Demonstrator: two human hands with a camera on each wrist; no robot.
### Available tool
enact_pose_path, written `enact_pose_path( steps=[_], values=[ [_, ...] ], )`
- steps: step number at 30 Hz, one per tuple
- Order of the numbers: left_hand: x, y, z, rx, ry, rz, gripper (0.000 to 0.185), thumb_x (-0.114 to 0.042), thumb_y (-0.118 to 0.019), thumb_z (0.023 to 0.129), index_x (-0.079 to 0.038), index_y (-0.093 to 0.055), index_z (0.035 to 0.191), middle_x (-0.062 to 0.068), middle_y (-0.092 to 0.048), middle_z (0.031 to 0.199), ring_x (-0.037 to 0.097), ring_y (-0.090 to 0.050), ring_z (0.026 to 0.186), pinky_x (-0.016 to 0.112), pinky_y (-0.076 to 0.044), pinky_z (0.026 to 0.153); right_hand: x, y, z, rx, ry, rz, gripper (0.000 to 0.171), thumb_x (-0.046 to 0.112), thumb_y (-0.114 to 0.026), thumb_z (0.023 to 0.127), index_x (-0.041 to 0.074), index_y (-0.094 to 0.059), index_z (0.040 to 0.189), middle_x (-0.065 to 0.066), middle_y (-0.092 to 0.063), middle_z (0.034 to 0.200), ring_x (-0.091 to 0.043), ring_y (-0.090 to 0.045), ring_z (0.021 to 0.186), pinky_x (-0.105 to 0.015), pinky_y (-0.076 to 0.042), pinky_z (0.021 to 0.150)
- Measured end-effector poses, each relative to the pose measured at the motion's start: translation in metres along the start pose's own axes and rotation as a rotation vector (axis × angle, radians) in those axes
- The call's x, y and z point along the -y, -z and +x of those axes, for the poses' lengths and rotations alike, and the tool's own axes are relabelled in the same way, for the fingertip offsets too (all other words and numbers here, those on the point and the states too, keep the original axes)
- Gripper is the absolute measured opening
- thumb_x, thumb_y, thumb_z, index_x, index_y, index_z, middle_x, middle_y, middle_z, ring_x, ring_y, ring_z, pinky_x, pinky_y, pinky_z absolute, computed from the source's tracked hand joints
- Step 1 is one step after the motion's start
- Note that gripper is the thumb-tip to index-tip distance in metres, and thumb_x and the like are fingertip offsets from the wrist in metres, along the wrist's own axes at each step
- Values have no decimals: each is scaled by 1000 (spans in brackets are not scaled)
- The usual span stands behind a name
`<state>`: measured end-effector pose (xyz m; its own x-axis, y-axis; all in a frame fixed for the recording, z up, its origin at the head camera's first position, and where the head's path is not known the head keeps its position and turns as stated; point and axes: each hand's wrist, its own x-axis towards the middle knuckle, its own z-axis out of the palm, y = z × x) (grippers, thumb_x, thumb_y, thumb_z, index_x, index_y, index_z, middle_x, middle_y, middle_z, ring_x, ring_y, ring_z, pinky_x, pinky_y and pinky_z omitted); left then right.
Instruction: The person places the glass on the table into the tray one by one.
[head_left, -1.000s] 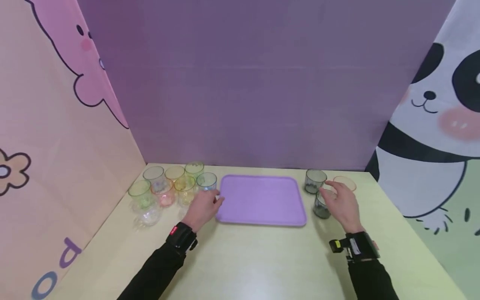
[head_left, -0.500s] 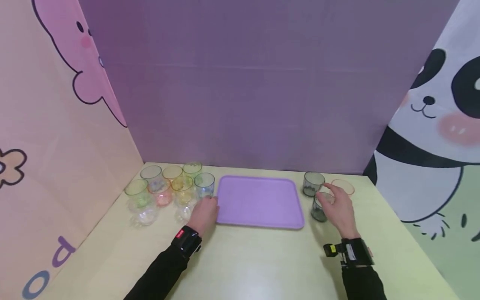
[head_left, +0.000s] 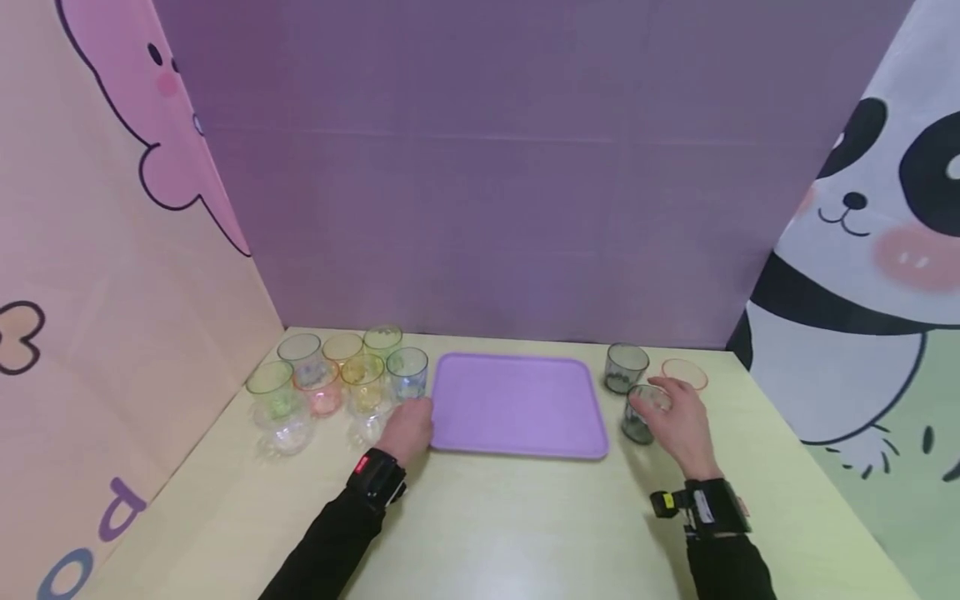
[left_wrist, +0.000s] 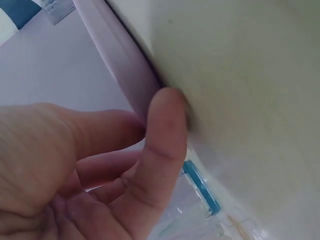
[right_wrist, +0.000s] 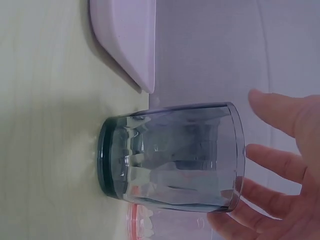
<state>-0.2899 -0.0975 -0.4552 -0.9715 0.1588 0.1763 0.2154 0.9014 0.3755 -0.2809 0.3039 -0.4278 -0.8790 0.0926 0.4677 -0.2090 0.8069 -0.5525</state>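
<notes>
From the head view, the purple tray sits mid-surface, and the left hand has slid in from a second ago to press against the tray's near-left corner. The right hand has closed in on the nearer grey glass just right of the tray, so a pick-up looks imminent. A second grey glass and a pink dish stand beyond it; coloured glasses cluster left of the tray. Left wrist view: the thumb lies against the tray's rim, fingers relaxed, nothing gripped; that contact is unclear from above. Right wrist view: the glass stands upright beside the tray's edge, fingers spread wide around its mouth, grip not yet closed.
</notes>
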Motion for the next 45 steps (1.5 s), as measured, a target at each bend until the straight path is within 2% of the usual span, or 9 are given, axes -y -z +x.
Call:
enact_pose_path(
  steps=[6, 16, 21, 25, 30, 33, 36, 40, 45],
  values=[
    [-1, 4, 1, 45, 20, -43, 5, 4, -56, 78, 0, -58, 81, 11, -58, 72, 23, -56, 64, 33, -48, 56, 1, 2, -2, 30, -46, -33, 62, 35, -72, 76, -3, -52, 120, -32, -42, 122, -46, -38, 112, -58, -32, 89],
    [-1, 5, 0, 62, 32, -100, 15, 10, -56, 72, 2, -57, 84, 11, -57, 75, 23, -54, 66, 33, -48, 59, 8, 8, -6, 189, -149, -60, 88, 41, -73, 73, -11, -31, 131, -41, -35, 121, -53, -40, 106, -60, -37, 85],
    [-3, 6, 0, 58, 15, -112, 16, 12, -54, 70, 2, -56, 83, 12, -56, 74, 23, -52, 63, 32, -47, 56, 7, 5, -9, 192, -169, -48, 89, 33, -74, 73, -12, -26, 132, -39, -43, 116, -51, -43, 105, -58, -38, 85],
    [0, 4, -1, 59, 11, -111, 17, 12, -54, 70, 2, -56, 84, 10, -55, 74, 22, -53, 65, 33, -47, 57, 9, 3, -7, 190, -177, -49, 93, 36, -74, 72, -14, -24, 133, -32, -48, 111, -45, -47, 100, -54, -42, 81],
    [2, 5, 0, 63, 8, -116, 16, 11, -55, 70, 2, -56, 83, 10, -55, 74, 23, -53, 66, 33, -48, 58, 14, 3, -2, 174, -181, -16, 88, 38, -76, 69, -14, -35, 127, -31, -48, 110, -41, -49, 97, -51, -44, 78],
    [2, 5, 0, 75, 32, -125, 17, 11, -55, 71, 3, -57, 85, 9, -55, 74, 22, -53, 65, 32, -47, 57, 16, 2, 0, 162, -181, 12, 86, 36, -77, 69, -15, -37, 125, -33, -47, 114, -43, -49, 101, -53, -43, 83],
    [1, 5, 0, 89, 51, -132, 18, 12, -55, 72, 3, -57, 88, 10, -56, 76, 22, -53, 66, 31, -48, 57, 19, 2, 0, 164, -215, 66, 92, 36, -77, 68, -13, -30, 130, -34, -44, 121, -44, -45, 110, -52, -40, 90],
    [-1, 5, -1, 104, 67, -148, 19, 12, -55, 73, 4, -57, 90, 10, -56, 77, 22, -53, 65, 30, -48, 56, 21, -4, -1, 142, -265, 201, 96, 36, -78, 68, -6, -24, 134, -30, -42, 128, -41, -43, 116, -49, -40, 94],
    [0, 6, 0, 103, 64, -160, 19, 13, -56, 72, 4, -57, 90, 10, -56, 76, 22, -53, 65, 29, -48, 55, 23, -17, 0, 68, -279, 348, 94, 37, -80, 66, 2, -25, 134, -23, -46, 125, -35, -46, 114, -45, -42, 92]
  ],
)
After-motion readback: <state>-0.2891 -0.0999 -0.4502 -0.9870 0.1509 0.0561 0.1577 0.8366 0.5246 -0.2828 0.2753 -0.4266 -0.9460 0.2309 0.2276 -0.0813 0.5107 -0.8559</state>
